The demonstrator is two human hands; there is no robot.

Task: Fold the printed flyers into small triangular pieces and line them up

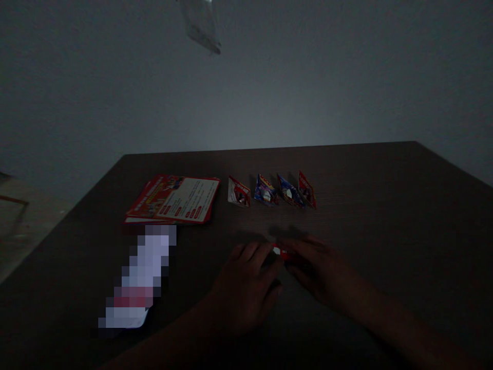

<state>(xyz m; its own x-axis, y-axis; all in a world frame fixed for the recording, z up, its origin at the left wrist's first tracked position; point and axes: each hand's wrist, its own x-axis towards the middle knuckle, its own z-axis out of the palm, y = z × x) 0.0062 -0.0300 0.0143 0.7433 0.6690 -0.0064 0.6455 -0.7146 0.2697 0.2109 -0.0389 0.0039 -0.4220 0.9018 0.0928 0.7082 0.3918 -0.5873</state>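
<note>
At the front middle of the dark table, my left hand (248,288) and my right hand (321,267) come together over a small red and white piece of folded paper (284,253). Fingers of both hands pinch it from either side and cover most of it, so its full shape is hidden. Just beyond, several folded paper pieces stand in a row: a red and white one (239,192) at the left, blue ones (265,191) in the middle, and a red one (307,190) at the right end.
A stack of printed red and white sheets (188,200) lies left of the row. In front of it is a lit, pixelated phone-like object (142,277). The table (385,205) reaches a grey wall (308,77), where a clear plastic piece (201,25) hangs. The room is dim.
</note>
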